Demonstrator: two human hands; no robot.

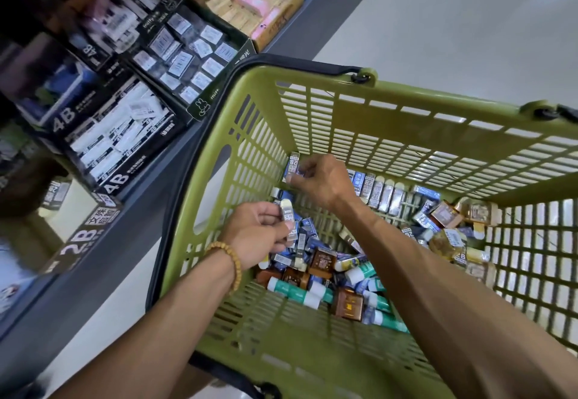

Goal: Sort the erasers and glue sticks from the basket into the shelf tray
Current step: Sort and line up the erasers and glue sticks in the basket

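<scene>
Dark shelf trays (125,135) of boxed erasers sit left, above pale floor (469,23). My left hand (256,236) pinches a white eraser (287,211); my right hand (319,179) pinches a blue 2B eraser (293,164) inside the green basket (406,135), over loose glue sticks (297,290).

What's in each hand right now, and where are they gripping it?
Right hand pinches a blue 2B eraser at its lower end. Left hand holds a white-capped eraser around its middle.

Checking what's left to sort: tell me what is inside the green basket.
Inside the green basket: blue 2B erasers, brown packets and green-and-white glue sticks. Whatever lies beneath the pile and arms is covered.
</scene>
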